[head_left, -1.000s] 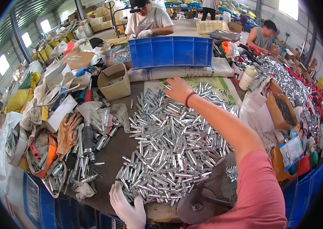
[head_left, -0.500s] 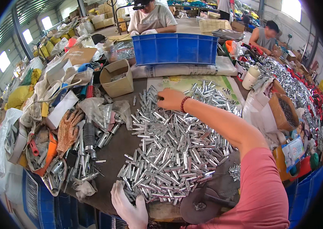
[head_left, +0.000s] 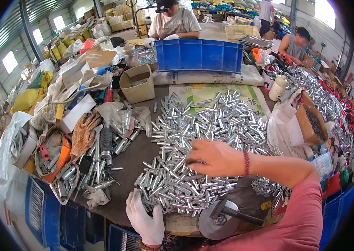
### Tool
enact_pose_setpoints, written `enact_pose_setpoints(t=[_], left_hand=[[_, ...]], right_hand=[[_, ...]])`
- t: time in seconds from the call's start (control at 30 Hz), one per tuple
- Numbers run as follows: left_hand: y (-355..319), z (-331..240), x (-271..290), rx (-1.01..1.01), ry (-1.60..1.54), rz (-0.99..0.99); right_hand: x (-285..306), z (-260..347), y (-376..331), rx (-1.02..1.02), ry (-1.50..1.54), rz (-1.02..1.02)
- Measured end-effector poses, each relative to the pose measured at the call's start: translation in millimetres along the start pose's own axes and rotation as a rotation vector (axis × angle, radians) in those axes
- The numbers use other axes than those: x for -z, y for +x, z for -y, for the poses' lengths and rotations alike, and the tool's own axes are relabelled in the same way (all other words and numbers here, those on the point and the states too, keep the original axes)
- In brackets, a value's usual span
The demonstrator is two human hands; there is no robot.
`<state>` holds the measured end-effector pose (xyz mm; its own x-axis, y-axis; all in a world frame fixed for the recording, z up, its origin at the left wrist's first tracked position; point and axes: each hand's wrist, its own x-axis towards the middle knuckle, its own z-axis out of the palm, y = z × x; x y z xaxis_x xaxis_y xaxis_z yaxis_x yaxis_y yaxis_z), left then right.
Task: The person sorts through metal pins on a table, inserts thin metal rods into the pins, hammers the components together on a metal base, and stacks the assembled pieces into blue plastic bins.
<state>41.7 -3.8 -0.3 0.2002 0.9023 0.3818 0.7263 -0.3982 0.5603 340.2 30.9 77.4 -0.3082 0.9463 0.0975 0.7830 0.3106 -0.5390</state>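
A big heap of short silver metal tubes covers the middle of the brown table. My right hand, bare with a red bead bracelet on the wrist, lies palm-down on the near part of the heap. Its fingers curl down among the tubes, and what is under them is hidden. My left hand, in a white glove, rests flat at the table's near edge with its fingers spread, touching the heap's nearest tubes.
Behind the heap stand a blue crate and an open cardboard box. A white bottle and a bag of dark parts are right. Orange gloves and clutter lie left. A grey disc sits near. Two people work beyond.
My right hand has drawn back from the far side of the heap toward me, over the tubes. The left hand has stayed at the near edge.
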Motion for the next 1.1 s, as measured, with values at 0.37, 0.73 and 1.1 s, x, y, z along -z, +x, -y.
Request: enact_pose_setpoints(t=[0.37,0.73,1.1], left_hand=[[2,-2,5,-0.038,0.023,0.003],[0,-1,11,0.012,-0.037,0.016],[0,-1,8,-0.014,-0.022,-0.006]], right_hand=[[14,-136,174,-0.348,-0.26,-0.304],[-20,-119,257,-0.627,-0.298,-0.068],[-24,-140,222,-0.401,-0.196,0.034]])
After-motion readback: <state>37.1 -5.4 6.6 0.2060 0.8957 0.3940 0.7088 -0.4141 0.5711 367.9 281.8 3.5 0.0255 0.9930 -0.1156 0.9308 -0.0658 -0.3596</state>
